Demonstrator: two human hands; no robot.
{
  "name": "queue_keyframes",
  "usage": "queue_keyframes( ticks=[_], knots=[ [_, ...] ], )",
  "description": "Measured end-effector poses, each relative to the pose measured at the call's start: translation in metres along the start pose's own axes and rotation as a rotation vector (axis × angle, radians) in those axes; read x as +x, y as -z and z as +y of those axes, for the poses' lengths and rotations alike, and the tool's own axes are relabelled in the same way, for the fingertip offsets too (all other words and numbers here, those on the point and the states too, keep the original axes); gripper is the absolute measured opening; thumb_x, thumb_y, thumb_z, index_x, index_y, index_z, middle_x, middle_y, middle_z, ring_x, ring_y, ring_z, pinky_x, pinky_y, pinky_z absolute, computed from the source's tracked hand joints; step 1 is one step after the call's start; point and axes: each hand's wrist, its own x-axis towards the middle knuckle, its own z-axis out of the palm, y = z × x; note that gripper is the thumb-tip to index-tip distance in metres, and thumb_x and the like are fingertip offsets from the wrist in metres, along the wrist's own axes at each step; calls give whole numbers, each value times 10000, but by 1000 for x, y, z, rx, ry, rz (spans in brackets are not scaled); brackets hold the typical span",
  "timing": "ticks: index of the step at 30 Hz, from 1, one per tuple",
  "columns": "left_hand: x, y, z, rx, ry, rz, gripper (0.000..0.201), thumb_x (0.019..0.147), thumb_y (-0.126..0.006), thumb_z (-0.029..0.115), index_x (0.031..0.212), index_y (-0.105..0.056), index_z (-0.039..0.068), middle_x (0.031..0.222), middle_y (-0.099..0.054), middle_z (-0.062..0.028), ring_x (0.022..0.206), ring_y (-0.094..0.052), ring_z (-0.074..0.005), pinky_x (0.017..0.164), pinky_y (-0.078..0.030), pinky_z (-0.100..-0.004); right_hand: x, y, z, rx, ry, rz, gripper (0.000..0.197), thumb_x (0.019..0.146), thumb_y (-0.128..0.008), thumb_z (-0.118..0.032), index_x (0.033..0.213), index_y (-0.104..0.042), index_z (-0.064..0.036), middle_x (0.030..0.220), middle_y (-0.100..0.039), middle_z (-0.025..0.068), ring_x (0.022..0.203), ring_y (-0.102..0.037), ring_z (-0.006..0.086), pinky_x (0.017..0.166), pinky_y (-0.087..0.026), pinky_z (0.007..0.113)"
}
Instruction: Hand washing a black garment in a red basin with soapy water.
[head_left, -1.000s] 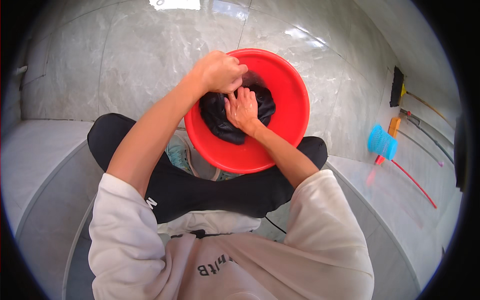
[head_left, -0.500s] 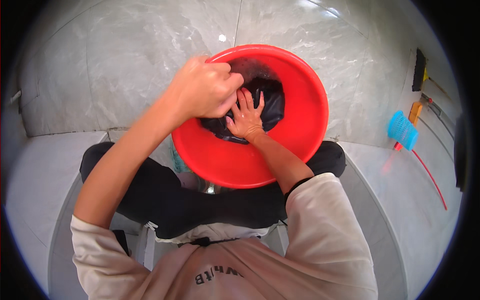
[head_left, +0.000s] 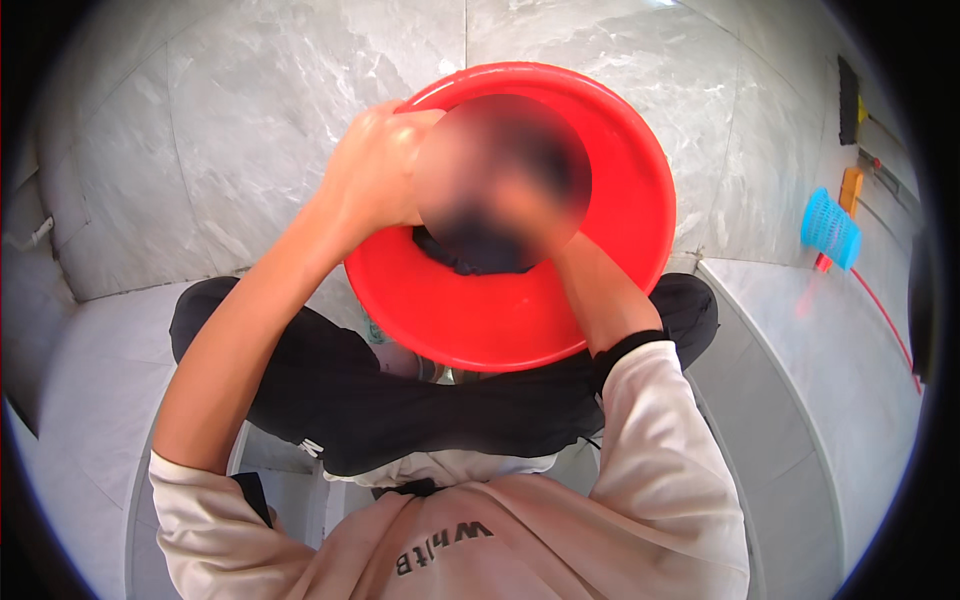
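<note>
A red plastic basin [head_left: 470, 320] stands before me between my bent knees. Dark wet cloth [head_left: 470, 258] lies inside it, its lower edge showing beneath a round blurred patch. Over the basin's left rim is my left hand [head_left: 378, 165], its fist curled; the fingertips vanish in the blur, so I cannot see what it grips. From the right, my forearm reaches into the basin. My right hand [head_left: 530, 210] is smeared over the dark cloth, and its fingers cannot be made out.
Grey marbled tiles [head_left: 270, 130] spread beyond the basin. At the right are a blue perforated plastic basket [head_left: 830, 230], a thin red rod [head_left: 885, 315] and a dark brush-like thing [head_left: 848, 100]. My legs in black trousers [head_left: 320, 400] flank the basin's near side.
My right hand, earlier spread flat on the dark cloth, has shifted right and is now blurred. My left fist has moved a little left along the rim. The whole view has shifted slightly.
</note>
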Motion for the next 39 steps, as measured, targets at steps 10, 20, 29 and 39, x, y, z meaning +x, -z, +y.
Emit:
queue_keyframes(
  ticks=[10, 20, 29, 39],
  knots=[
    [10, -7, -9, 171, -57, -60, 79, 709, -644, 135, 699, -579, 90, 583, -525, -51, 548, -573, -269, 568, -487, -387, -10, 56, -56, -235, -103, 382, 479, 868, -569, -294, 1281, -526, -54, 1368, -463, 228, 1275, -429, 391, 1082, -327, 485],
    [-38, 9, 62, 384, 267, -230, 168, 739, -643, 116, 895, -623, 56, 969, -630, -145, 1185, -526, -331, 1102, -274, -588, -101, 104, -141, 170, -818, -27, 624, 867, -546, -283, 1425, -411, -41, 1551, -283, 175, 1432, -275, 331, 1151, -276, 441],
    [-47, 50, 108, 289, -100, -705, 245, 804, -578, 145, 1023, -632, 48, 1038, -623, -157, 1174, -522, -331, 1092, -330, -490, -281, 214, -231, 496, -683, 141, 472, 905, -569, -235, 1312, -518, -3, 1347, -527, 212, 1285, -477, 348, 1077, -370, 391],
    [-29, -31, 133, -196, 965, -399, 423, 818, -557, 224, 1170, -623, -1, 1093, -622, -305, 1056, -597, -440, 955, -471, -468, -311, 200, -201, 709, -953, 132, 453, 917, -536, -248, 1306, -530, -15, 1283, -598, 185, 1200, -559, 317, 1016, -414, 379]
  ],
)
